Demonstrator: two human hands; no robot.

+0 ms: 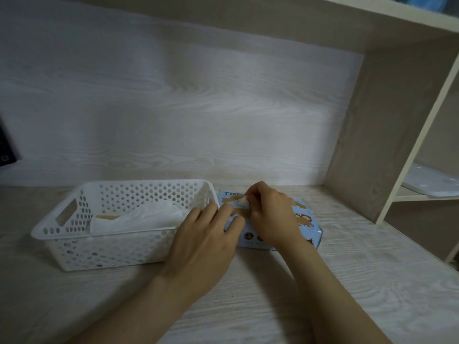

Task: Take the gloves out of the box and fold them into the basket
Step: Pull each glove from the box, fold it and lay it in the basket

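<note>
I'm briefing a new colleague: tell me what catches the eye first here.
Both hands meet on the blue glove box right of centre: the right hand pinches a white glove tip, the left hand rests on the box top. Left of it, a white perforated basket holds folded gloves.

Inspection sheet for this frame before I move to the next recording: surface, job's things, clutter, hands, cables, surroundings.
Surface: pale wood-grain desk.
Job's things: white perforated basket holding folded gloves; blue box beside it on the right.
Clutter: dark object at the left edge, unidentifiable.
Hands: left hand rests with straight fingers on the box's left end; right hand pinches a white glove at the box's opening.
Cables: nothing seen.
Surroundings: shelf unit on the right, with a white item on one shelf.
</note>
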